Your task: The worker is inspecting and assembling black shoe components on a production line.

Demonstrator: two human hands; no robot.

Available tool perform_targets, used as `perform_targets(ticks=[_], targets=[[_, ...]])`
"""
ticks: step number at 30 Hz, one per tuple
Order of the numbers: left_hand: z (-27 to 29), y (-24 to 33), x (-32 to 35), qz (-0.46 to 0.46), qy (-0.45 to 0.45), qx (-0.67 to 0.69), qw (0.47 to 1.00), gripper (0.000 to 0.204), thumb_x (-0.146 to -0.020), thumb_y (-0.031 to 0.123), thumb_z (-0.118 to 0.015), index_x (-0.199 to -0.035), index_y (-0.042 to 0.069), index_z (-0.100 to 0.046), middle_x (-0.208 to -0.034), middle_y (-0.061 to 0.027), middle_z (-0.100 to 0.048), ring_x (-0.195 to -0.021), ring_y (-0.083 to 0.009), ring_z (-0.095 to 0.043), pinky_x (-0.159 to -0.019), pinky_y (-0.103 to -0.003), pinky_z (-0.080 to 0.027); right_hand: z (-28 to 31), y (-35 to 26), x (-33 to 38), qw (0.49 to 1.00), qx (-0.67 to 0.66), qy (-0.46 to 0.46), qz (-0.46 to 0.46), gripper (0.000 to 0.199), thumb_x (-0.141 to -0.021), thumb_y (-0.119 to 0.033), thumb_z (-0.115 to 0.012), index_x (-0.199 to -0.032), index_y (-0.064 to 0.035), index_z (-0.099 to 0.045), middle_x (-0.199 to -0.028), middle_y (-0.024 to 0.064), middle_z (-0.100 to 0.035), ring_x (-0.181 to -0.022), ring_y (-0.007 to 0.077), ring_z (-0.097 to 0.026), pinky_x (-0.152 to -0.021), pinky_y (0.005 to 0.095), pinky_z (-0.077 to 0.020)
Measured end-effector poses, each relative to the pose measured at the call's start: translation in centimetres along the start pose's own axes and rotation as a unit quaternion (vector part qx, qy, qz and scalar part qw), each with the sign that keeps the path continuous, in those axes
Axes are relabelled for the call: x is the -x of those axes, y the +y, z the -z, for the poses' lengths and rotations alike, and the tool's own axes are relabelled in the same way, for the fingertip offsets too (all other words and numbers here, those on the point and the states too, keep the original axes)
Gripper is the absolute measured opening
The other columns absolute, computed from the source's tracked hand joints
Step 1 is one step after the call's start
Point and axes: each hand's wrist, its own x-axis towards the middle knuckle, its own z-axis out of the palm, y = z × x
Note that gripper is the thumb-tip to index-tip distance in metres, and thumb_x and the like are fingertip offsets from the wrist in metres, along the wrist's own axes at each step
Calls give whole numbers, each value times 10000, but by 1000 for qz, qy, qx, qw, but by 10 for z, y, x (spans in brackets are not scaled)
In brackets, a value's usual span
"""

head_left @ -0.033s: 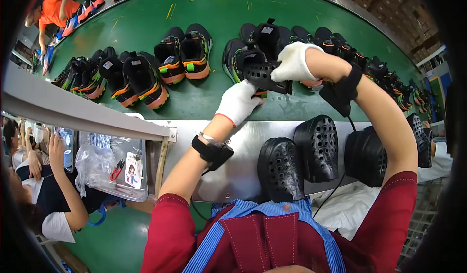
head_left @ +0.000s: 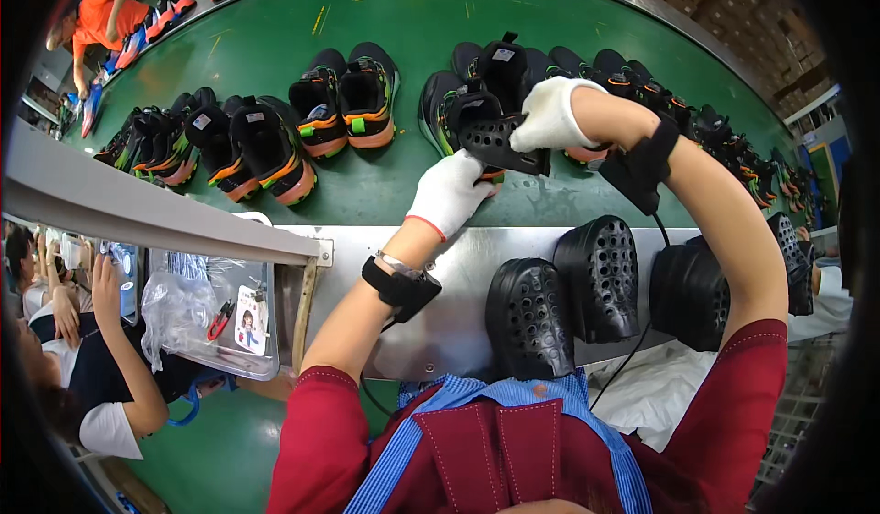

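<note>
My right hand, in a white glove, is closed around the end of a perforated black shoe form. The form lies tilted over the opening of a black sneaker, and it hides part of that shoe. White-gloved too, my left hand grips the heel end of the same sneaker, its fingers bent near the orange and green sole edge. Some of the left fingertips are hidden behind the form. The sneaker's mate stands just beyond, its tongue sticking up.
Pairs of sneakers line the green belt on both sides. Large perforated black blocks stand on the metal ledge before me. At left are a grey rail, a tray and a seated person. A person in orange works farther off.
</note>
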Motion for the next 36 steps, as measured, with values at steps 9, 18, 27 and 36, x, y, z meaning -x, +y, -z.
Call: perform_targets(ticks=[9, 18, 27, 36], targets=[[3, 2, -2, 43, -31, -65, 996, 316, -809, 334, -687, -958, 55, -691, -985, -171, -647, -919, -357, -632, -796, -418, -503, -8, -24, -35, 992, 104, 18, 67, 236, -658, -78, -670, -865, 35, -688, -863, 228, -680, -750, 380, -668, -664, 418, -544], [2, 4, -17, 69, -109, -124, 984, 300, -803, 335, -677, -918, 59, -710, -907, -156, -691, -865, -324, -669, -780, -404, -533, -53, -35, -62, 993, 22, 112, 6, 382, -844, -354, -556, -1004, -48, -720, -1023, 222, -685, -963, 360, -671, -856, 418, -534], [5, 8, -44, 109, -283, -220, 927, 341, -811, 377, -632, -924, 67, -719, -804, -103, -725, -705, -226, -712, -744, -323, -553, -52, -33, -65, 995, 31, 77, 57, 286, -842, -265, -611, -1011, -67, -729, -1066, 173, -695, -991, 327, -675, -839, 401, -541], [12, 4, -50, 106, -344, -218, 907, 350, -824, 388, -585, -982, 102, -712, -798, -103, -724, -711, -220, -717, -735, -327, -557, -46, -48, -82, 982, 162, 67, 67, 236, -761, -143, -675, -982, -119, -755, -1043, 118, -721, -968, 284, -698, -778, 387, -563]])
